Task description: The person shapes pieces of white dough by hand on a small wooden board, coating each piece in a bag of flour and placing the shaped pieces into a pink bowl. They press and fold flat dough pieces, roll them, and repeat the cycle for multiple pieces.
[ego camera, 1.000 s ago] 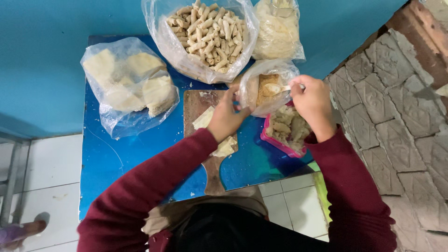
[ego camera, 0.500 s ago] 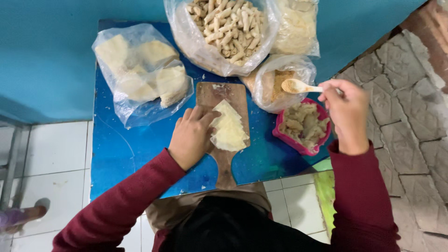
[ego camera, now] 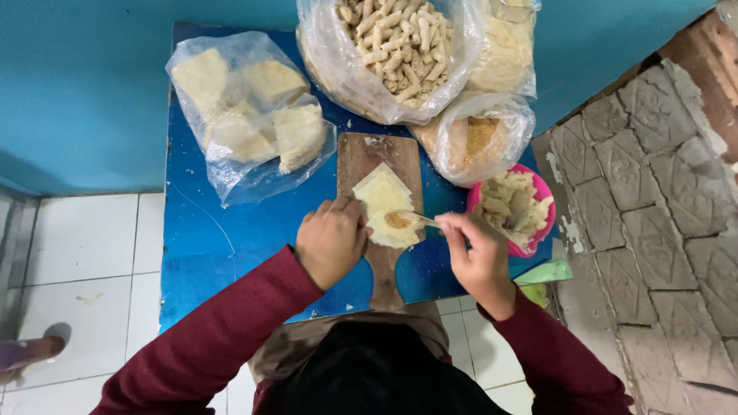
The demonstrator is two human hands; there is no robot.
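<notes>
Spoon lies roughly level, long axis left-right, bowl end pointing left over brown filling on a pale wrapper sheet. Wrapper sits on the wooden cutting board, whose handle points toward the person. Right hand fingers pinched shut on the spoon handle. Left hand loosely curled, fingertips pressing the wrapper's left edge. Blue counter carries it all. Pink bowl holds chunky pale mix (just right of board). Clear bags: folded wrappers, rolled sticks, crumbs.
</notes>
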